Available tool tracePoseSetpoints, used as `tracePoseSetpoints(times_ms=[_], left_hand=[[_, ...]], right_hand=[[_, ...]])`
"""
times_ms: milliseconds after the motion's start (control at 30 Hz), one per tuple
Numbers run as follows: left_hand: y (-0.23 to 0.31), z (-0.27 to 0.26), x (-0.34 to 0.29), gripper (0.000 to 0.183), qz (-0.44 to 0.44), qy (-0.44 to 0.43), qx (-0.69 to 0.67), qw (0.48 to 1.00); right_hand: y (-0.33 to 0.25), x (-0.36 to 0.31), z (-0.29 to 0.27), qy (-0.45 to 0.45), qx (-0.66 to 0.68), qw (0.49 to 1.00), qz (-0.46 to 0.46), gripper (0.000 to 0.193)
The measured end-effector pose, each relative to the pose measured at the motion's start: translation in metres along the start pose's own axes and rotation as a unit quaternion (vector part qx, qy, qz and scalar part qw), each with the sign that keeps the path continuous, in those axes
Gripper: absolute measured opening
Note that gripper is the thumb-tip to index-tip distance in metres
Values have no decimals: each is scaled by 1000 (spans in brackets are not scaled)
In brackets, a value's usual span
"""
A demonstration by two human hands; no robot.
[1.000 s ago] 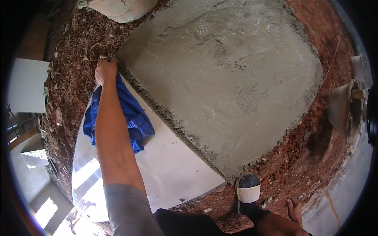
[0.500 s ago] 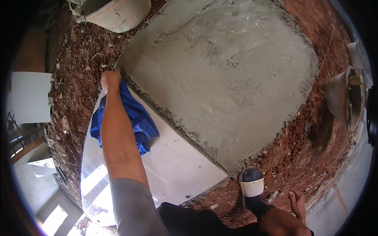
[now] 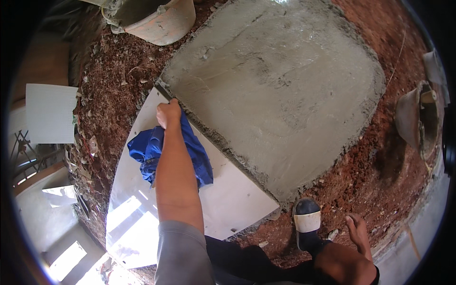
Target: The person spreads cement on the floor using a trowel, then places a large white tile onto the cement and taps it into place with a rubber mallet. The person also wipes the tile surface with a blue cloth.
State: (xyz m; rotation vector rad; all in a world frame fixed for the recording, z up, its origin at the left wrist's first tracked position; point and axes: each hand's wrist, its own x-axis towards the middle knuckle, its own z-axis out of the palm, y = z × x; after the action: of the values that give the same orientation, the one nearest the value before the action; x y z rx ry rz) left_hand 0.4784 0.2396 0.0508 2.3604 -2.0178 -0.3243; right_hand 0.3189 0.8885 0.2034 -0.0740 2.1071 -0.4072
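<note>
Item 1: blue cloth (image 3: 197,147), crumpled, one piece, bunched under the person's left hand (image 3: 169,113) and spreading to both sides of the forearm. It lies on the white panel, near the panel's upper end.

Item 2: white panel (image 3: 228,194), flat and glossy, with bright window-shaped reflections at its lower left. A few small dark specks show on its face; whether any is a printed mark cannot be told.

Item 3: slab of wet grey concrete (image 3: 270,104), roughly four-sided, its surface smeared and uneven, with a crumbly edge running alongside the panel's long edge.

Hands: set well apart. The left is clamped on the blue cloth, knuckles up, close to the panel's slab-side edge. The right hand (image 3: 359,232) is at the lower right, beside the person's bent leg and above the red soil (image 3: 114,71); whether its fingers close on anything cannot be told.

Surroundings: mortar-smeared basin (image 3: 166,26) at the upper left, beyond the panel; second basin (image 3: 409,118), tipped, at the far right; any lettering on either is too small to tell. White ribbed sheet (image 3: 51,114) at the left. Dark sandal with a pale strap (image 3: 308,221) on the person's foot, near the slab's lower corner.
</note>
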Motion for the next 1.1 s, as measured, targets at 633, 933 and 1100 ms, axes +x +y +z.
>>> tracePoseSetpoints(times_ms=[633,933,1100], left_hand=[[-44,20,-224,41,6,-32,-82,996],[-65,30,-332,37,4,-70,-92,993],[-74,30,-378,36,-17,-105,-94,990]], right_hand=[[-67,72,35,-72,88,961,-252,40],[-63,80,45,-91,170,951,-241,49],[-51,82,52,-96,205,946,-232,51]])
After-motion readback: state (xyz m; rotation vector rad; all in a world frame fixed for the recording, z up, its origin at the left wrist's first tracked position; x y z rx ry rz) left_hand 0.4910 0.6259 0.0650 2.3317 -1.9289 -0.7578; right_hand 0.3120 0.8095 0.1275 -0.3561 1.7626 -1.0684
